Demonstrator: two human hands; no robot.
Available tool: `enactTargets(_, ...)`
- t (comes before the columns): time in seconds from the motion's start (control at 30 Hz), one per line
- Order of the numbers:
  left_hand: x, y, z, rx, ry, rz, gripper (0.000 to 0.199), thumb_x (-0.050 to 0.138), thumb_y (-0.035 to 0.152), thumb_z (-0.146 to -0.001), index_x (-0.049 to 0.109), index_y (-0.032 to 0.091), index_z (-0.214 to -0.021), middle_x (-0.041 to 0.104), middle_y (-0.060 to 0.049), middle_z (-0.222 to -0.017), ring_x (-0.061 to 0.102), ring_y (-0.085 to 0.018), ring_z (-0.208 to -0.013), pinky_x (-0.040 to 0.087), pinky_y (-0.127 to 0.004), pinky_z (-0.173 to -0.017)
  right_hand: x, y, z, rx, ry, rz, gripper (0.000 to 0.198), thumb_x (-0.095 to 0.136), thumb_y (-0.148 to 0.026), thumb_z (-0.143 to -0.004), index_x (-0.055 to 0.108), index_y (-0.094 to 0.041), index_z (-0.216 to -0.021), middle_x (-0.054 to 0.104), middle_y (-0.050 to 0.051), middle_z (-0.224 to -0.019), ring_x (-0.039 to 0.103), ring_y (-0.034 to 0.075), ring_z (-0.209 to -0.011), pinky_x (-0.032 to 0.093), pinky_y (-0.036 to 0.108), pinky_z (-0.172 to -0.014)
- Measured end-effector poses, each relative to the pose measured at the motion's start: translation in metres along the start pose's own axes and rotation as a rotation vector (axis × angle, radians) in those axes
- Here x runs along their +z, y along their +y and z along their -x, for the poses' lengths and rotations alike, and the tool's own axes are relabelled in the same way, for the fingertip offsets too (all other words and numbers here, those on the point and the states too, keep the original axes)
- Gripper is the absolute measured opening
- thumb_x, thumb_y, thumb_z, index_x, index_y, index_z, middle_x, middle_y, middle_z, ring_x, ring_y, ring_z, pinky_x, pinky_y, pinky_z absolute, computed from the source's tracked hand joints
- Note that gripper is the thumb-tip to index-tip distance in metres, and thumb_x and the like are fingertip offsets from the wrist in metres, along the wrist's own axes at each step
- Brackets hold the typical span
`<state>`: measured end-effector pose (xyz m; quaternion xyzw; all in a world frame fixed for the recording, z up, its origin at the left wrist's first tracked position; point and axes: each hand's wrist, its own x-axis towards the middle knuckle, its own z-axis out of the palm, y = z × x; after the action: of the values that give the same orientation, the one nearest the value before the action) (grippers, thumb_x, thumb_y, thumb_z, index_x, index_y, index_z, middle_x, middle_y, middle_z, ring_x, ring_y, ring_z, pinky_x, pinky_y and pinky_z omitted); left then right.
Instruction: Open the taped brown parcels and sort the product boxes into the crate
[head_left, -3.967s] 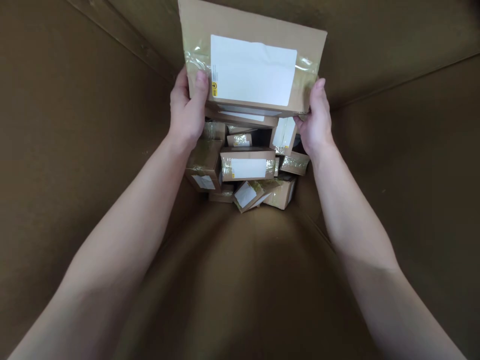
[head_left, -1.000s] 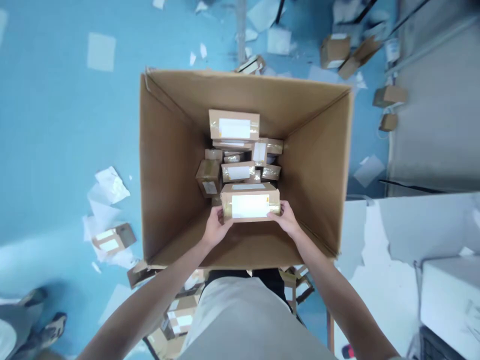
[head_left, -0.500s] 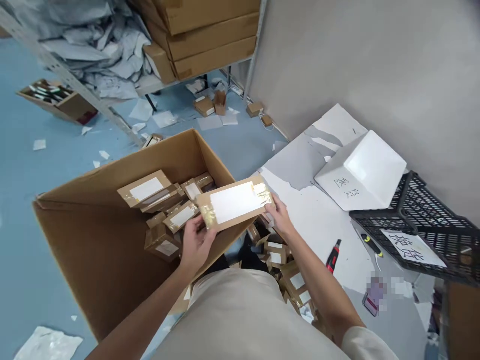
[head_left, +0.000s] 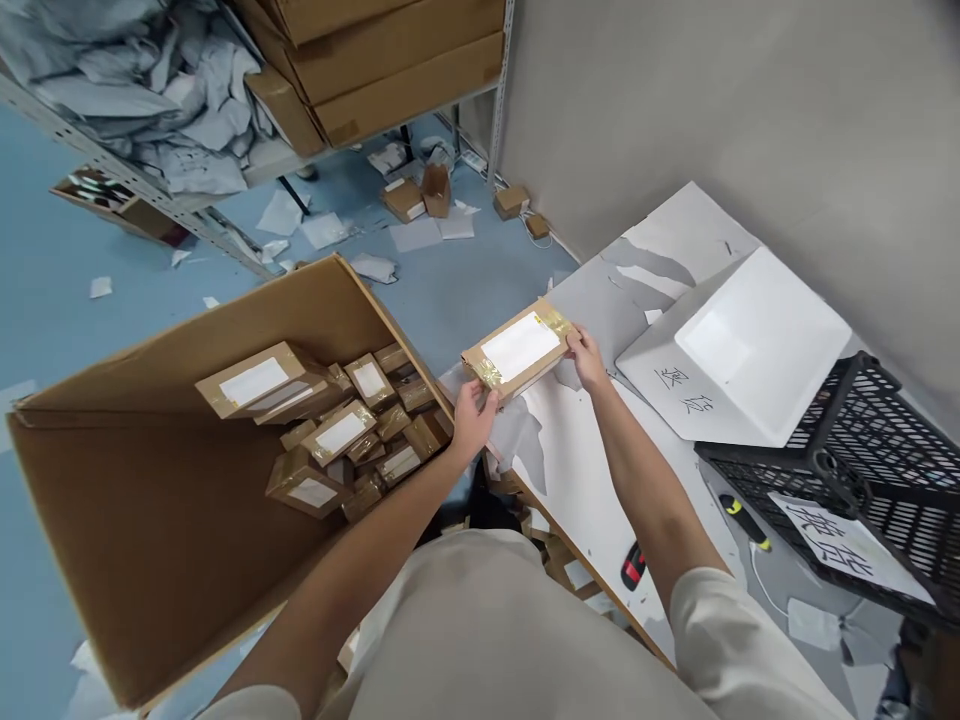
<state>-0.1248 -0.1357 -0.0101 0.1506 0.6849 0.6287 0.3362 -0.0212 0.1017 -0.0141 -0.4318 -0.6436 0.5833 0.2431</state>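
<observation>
Between my two hands is a flat cardboard box (head_left: 520, 347) with a white label on top and shiny tape at both ends. My left hand (head_left: 474, 418) is closed on its near left end, thumb on top. At the far right end, my right hand (head_left: 587, 357) grips the other side. The box is held over the corner of the white table (head_left: 570, 440). To the left stands a large open carton (head_left: 150, 520) with several smaller taped boxes (head_left: 341, 432) lying inside it.
On the table sit a white bin (head_left: 720, 350), a black plastic crate (head_left: 825, 470) with a paper sign, a red and black box cutter (head_left: 633, 566) and a yellow and black cutter (head_left: 745, 522). Behind, a metal shelf (head_left: 281, 165) carries cartons and grey mailer bags (head_left: 150, 100). Paper scraps litter the floor.
Both hands have carried the labelled box right and away from me, from over the large carton's edge to over the table. My view has turned somewhat to the right.
</observation>
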Motion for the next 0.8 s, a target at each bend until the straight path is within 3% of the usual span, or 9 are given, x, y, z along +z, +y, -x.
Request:
enactTargets(0.13, 0.013, -0.021, -0.006, -0.102, 0.038, -0.038, 0.034, 0.065, 0.033, -0.081, 0.048, 0.017, -0.106, 0.059, -0.014, -0.117, 0.060, -0.023, -0.110, 0.046, -0.043, -0.098, -0.002, 0.036, -0.004, 0.091, -0.046, -0.034, 0.063, 0.056, -0.065, -0.068, 0.051, -0.025, -0.117, 0.059, 0.006, -0.117, 0.057, 0.020, -0.097, 0.052, 0.035, -0.076)
enactTargets(0.3, 0.016, -0.031, 0.000, -0.113, 0.046, -0.005, 0.038, 0.068, 0.033, -0.079, 0.048, 0.017, -0.107, 0.058, -0.014, -0.121, 0.059, -0.022, -0.111, 0.047, -0.041, -0.099, -0.009, 0.051, 0.005, 0.083, -0.086, -0.029, 0.068, 0.052, -0.066, -0.074, 0.042, -0.026, -0.128, 0.050, 0.008, -0.134, 0.053, 0.023, -0.114, 0.050, 0.039, -0.088)
enactTargets(0.47, 0.012, -0.026, -0.002, -0.230, 0.035, -0.037, 0.044, 0.070, 0.035, -0.077, 0.048, 0.017, -0.111, 0.055, -0.015, -0.127, 0.060, -0.022, -0.110, 0.048, -0.036, -0.095, -0.015, 0.051, 0.009, 0.083, -0.003, 0.140, 0.073, 0.051, -0.065, -0.076, 0.035, -0.027, -0.136, 0.044, 0.010, -0.140, 0.045, 0.024, -0.125, 0.041, 0.044, -0.101)
enactTargets(0.63, 0.002, -0.021, -0.001, -0.296, -0.036, -0.112, 0.046, 0.067, 0.036, -0.079, 0.049, 0.015, -0.116, 0.054, -0.017, -0.129, 0.057, -0.024, -0.115, 0.045, -0.036, -0.097, -0.020, 0.040, 0.011, 0.098, 0.056, 0.308, 0.071, 0.051, -0.064, -0.076, 0.039, -0.025, -0.135, 0.048, 0.012, -0.137, 0.047, 0.027, -0.124, 0.039, 0.047, -0.102)
enactTargets(0.8, -0.029, -0.023, 0.018, -0.269, -0.180, -0.119, 0.034, 0.061, 0.028, -0.083, 0.052, 0.014, -0.114, 0.057, -0.019, -0.126, 0.058, -0.024, -0.113, 0.046, -0.036, -0.096, -0.022, 0.023, 0.020, 0.004, 0.093, 0.501, 0.071, 0.050, -0.064, -0.075, 0.043, -0.020, -0.131, 0.049, 0.015, -0.134, 0.049, 0.028, -0.120, 0.041, 0.047, -0.098)
